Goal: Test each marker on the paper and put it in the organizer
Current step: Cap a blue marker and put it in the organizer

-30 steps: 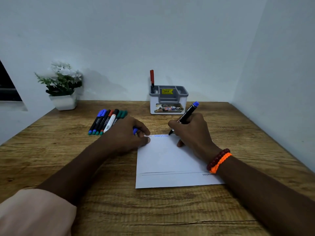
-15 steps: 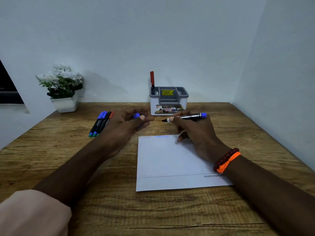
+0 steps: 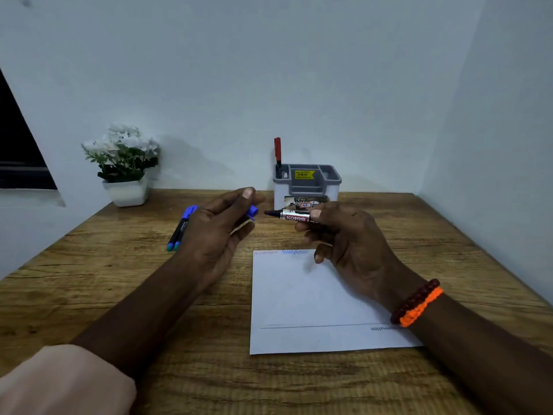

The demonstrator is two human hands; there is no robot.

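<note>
Dead center of the frame, the right hand [image 3: 344, 235] has its fingers wrapped round an uncapped marker [image 3: 294, 216], tip pointing left at the blue cap [image 3: 253, 211] pinched in the left hand [image 3: 218, 232], with a small gap between tip and cap. Just below sits the paper [image 3: 311, 307] with two scribbles along its top edge, and right behind the hands is the grey organizer [image 3: 308, 182] with a red marker [image 3: 277, 155] standing in its left slot. More markers [image 3: 179, 232] lie at centre left, partly hidden, and a potted plant [image 3: 124, 166] sits upper left on the wooden table [image 3: 89, 280].
</note>
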